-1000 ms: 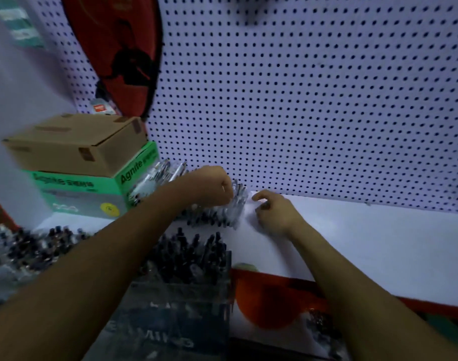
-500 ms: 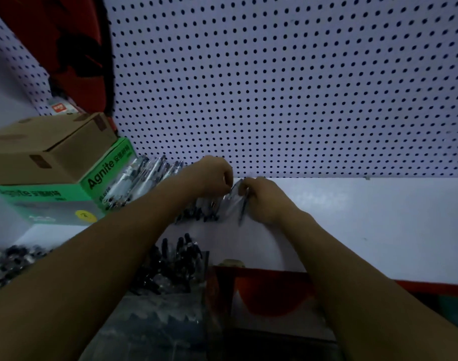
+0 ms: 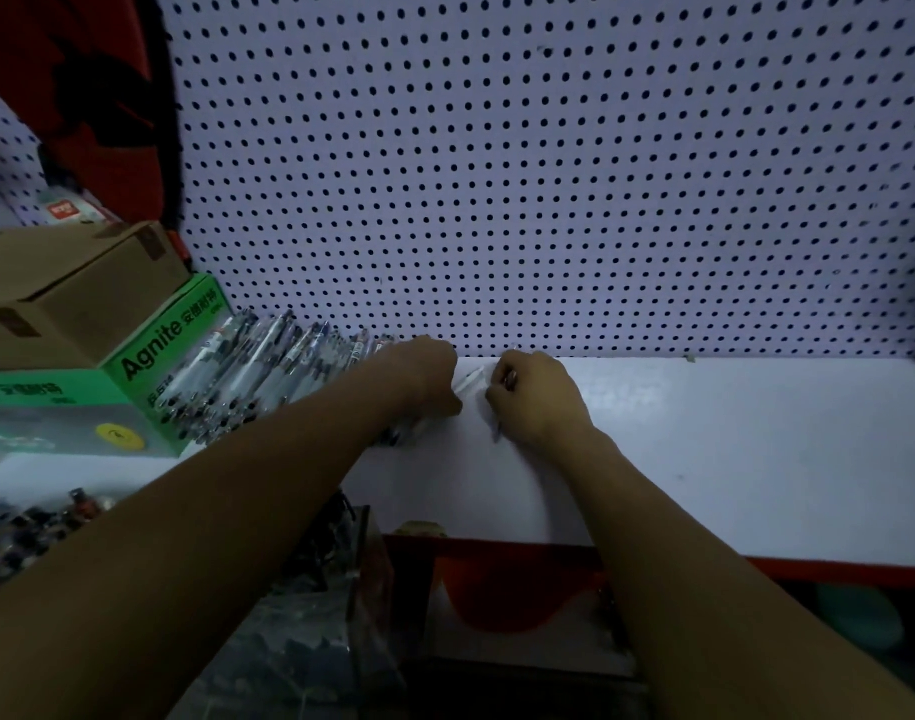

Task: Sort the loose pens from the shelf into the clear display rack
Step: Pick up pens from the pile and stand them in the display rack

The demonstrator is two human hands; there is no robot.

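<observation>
Left hand (image 3: 428,374) grasps pens (image 3: 268,371) at 10 o'clock on shelf (image 3: 730,449); right hand (image 3: 535,397) grasps one pen (image 3: 497,431).

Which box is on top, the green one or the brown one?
The brown cardboard box is on top. It sits on the green box, the one with "Agnite" printed on its side, left of the pile of pens.

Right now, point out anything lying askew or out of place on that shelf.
The loose pens lie heaped in a slanted pile on the white shelf, leaning toward the green box, not in any rack. Both hands work at its right end.
</observation>
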